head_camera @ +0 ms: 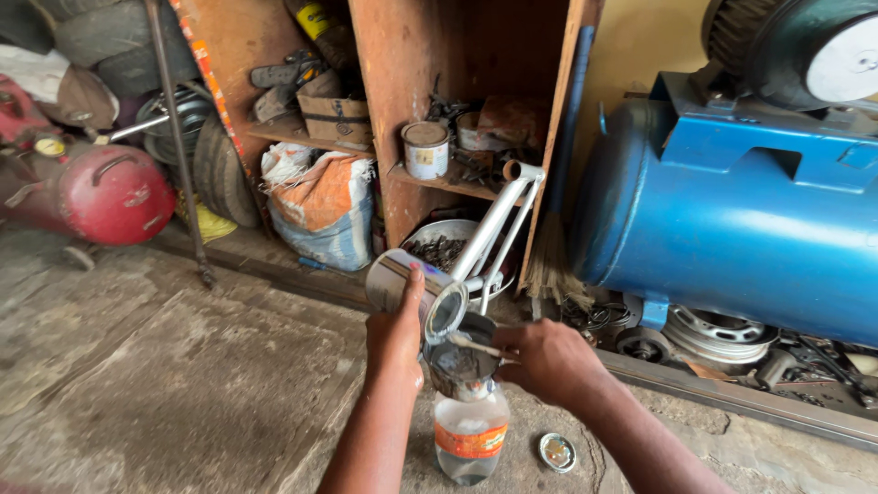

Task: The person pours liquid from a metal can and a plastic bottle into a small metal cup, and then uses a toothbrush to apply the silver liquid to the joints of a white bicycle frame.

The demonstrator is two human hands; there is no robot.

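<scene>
Two bare forearms reach down over a clear plastic bottle with an orange label [470, 437] standing on the cracked concrete floor [183, 384]. Closed around a small silver metal tin [413, 280], the left hand [395, 337] tips it so its open mouth faces a dark cut-off funnel [462, 364] seated in the bottle's neck. Beside it, the right hand [549, 359] pinches a thin pale stick [476, 345] whose tip lies in the funnel. Pouring appears under way; what follows likely calls for a steady tilt and stirring so the contents drain without spilling. Just right of the bottle lies a round metal lid [557, 452]; beyond the hands stand wooden shelves [402, 110] and a blue steel tank [732, 210].
</scene>
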